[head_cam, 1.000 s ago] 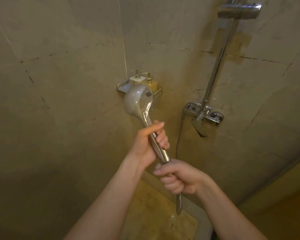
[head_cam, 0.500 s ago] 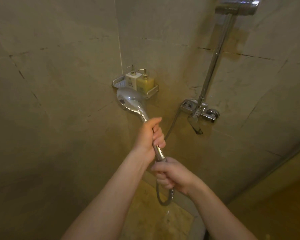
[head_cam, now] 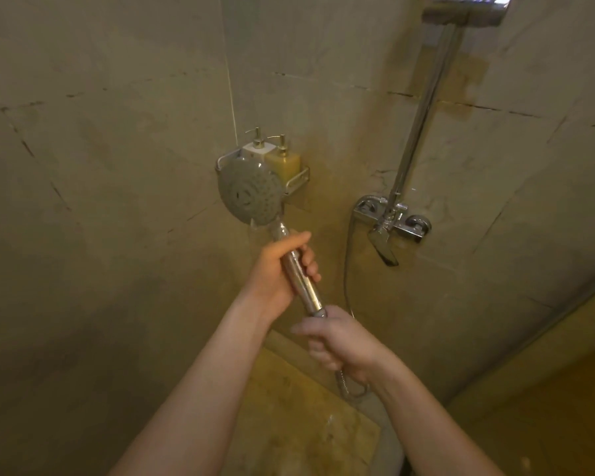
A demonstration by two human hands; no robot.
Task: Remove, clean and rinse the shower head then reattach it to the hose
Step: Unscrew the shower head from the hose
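We hold the shower head in both hands, its nozzle face turned toward us.

Our left hand (head_cam: pixel 278 269) wraps its fingers and thumb round the chrome handle of the shower head (head_cam: pixel 250 194); just below that grip our right hand (head_cam: pixel 337 341) curls round the joint where the hose (head_cam: pixel 349 389) meets the handle. Above the left grip, behind the head, a wall rack (head_cam: pixel 298 180) carries two pump bottles (head_cam: pixel 282 159). Right of both grips sits the tap (head_cam: pixel 390 221), under a riser pipe (head_cam: pixel 423 111).

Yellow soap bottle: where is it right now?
Head view, centre: the yellow soap bottle stands in the corner wall rack, right of the white bottle, just behind the shower head.
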